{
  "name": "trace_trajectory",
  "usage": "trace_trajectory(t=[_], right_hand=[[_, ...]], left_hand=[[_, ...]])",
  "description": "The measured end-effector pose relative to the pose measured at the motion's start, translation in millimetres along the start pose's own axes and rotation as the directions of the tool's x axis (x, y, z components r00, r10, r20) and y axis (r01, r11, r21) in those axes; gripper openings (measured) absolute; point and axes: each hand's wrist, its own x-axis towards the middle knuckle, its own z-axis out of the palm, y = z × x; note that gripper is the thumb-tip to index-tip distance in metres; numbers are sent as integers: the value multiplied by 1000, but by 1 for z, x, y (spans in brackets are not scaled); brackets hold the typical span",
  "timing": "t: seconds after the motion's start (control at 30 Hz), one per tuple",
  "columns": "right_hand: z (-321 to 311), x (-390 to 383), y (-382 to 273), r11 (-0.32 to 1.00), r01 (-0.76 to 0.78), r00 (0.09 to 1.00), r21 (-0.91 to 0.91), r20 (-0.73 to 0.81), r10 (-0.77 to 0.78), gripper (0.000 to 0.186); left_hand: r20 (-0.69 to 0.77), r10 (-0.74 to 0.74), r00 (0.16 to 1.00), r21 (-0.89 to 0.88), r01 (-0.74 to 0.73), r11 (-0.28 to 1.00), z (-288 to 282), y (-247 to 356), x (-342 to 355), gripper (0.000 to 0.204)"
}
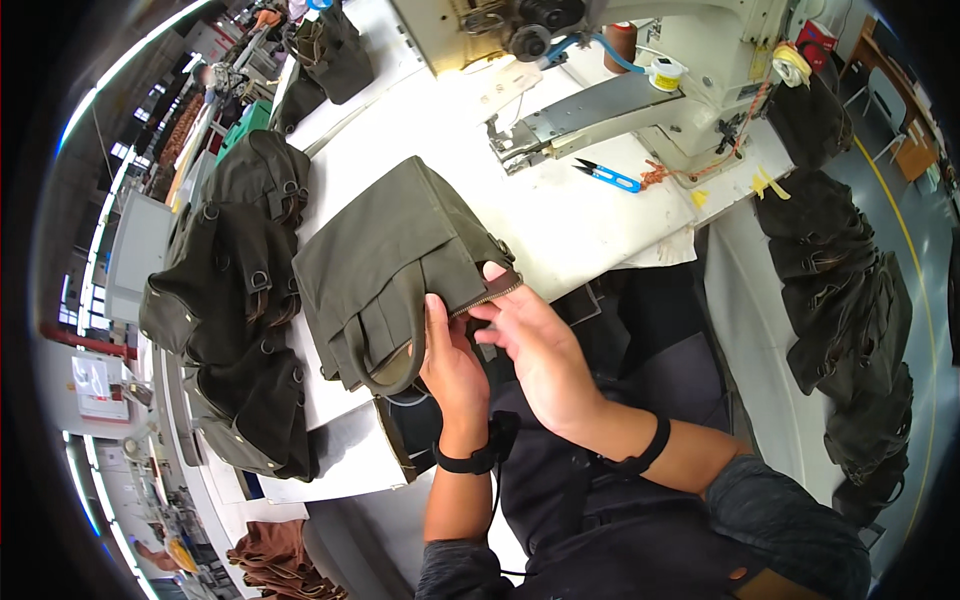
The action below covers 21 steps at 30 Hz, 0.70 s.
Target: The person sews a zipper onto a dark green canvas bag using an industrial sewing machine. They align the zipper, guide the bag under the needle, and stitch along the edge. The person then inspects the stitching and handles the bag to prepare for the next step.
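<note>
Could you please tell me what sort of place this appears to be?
Probably a bag-sewing workshop: a sewing machine stands on the white table, blue snips lie beside it, and the bag being handled resembles the other dark bags at left.

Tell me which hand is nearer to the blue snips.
Right. The right hand, at the zipper, is below-left of the snips; the left hand, by the bag handle, farther left.

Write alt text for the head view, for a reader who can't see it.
A person's left hand holds an olive fabric bag near its handle while the right hand touches the end of its zipper, at a white worktable. Beyond the bag stands a sewing machine with blue-handled snips beside it; more dark bags are piled to the left.
</note>
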Motion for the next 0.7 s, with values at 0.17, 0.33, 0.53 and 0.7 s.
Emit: trace_trajectory(t=[0.17, 0.33, 0.53, 0.7], right_hand=[[-22, 13, 19, 938, 143, 983, -316, -64, -172, 66], [-43, 11, 16, 886, 177, 980, -429, -6, -198, 63], [-49, 15, 10, 978, 10, 1000, -207, 27, -5, 50], [-74, 10, -1, 924, -143, 990, -353, -38, 139, 39]], left_hand=[[66, 23, 998, -62, -18, 998, 4, -8, -4, 40], [111, 191, 975, 90, -201, 975, 27, -13, -14, 42], [67, -110, 992, -391, 127, 911, 42, -15, -3, 76], [-6, -105, 994, -477, 89, 874, 41, -18, 1, 65]])
